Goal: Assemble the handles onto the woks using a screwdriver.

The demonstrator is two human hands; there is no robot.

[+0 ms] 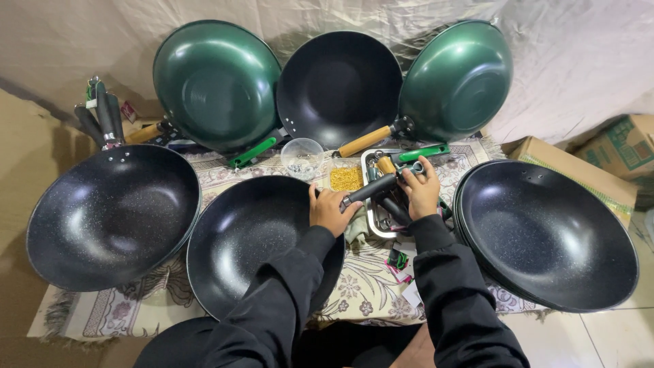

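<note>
The black wok in the middle is big, round and deep, with tiny pale speckles inside. It sits on a flowery mat. Just right of the wok's top edge is a black handle, long and thin with a shiny metal end. It slants up to the right, over a steel tray that holds more handles.

The left hand is curled at the wok's rim and grips the metal end of the black handle. The right hand is farther right of the wok, with its fingers bent around the handle's other end. Both arms in black sleeves reach up from below, and the left one crosses over the wok.
</note>
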